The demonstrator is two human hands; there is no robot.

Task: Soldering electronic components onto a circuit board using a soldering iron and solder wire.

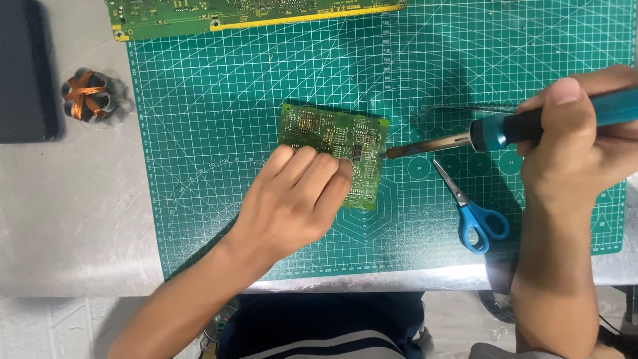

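Item one, the small green circuit board (334, 151), is lying flat near the middle of the green cutting mat (252, 86) and is serving as the landmark for everything else. Your left hand (292, 199) is pressing on the board's lower left part, fingers bent and resting on its surface, gripping nothing. Your right hand (577, 139), to the right of the board, is clenching around the teal handle of a soldering iron (505, 131), whose metal tip is pointing left and reaching the board's right edge; whether it is actually touching cannot be told. Blue-handled scissors (473, 213) are lying closed to the lower right of the board, under the iron. A thin pair of tweezers (475, 108) is lying to the upper right of it. A larger green circuit board (252, 13) is sitting well above it at the mat's top edge. A copper-wound coil (88, 95) is standing far left of it, off the mat.
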